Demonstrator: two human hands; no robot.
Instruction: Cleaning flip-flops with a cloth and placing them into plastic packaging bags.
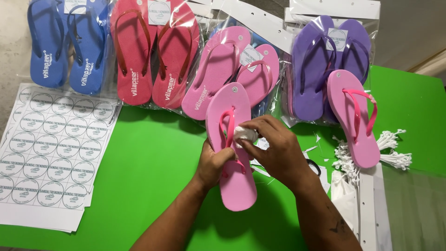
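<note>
The left hand (214, 162) grips the pink sandal (231, 148) steady by its middle so the right hand (274, 148) can press a white wad (245, 135) against its strap

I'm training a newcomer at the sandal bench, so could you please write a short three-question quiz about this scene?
1. True or false: the left hand grips the pink sandal by its strap side.
2. What does the right hand pinch in its fingers? A) scissors B) a white wad C) a sticker
3. What lies flat at the left end of the green table?

Key: 1 true; 2 B, the white wad; 3 the sheets of round stickers.
</note>
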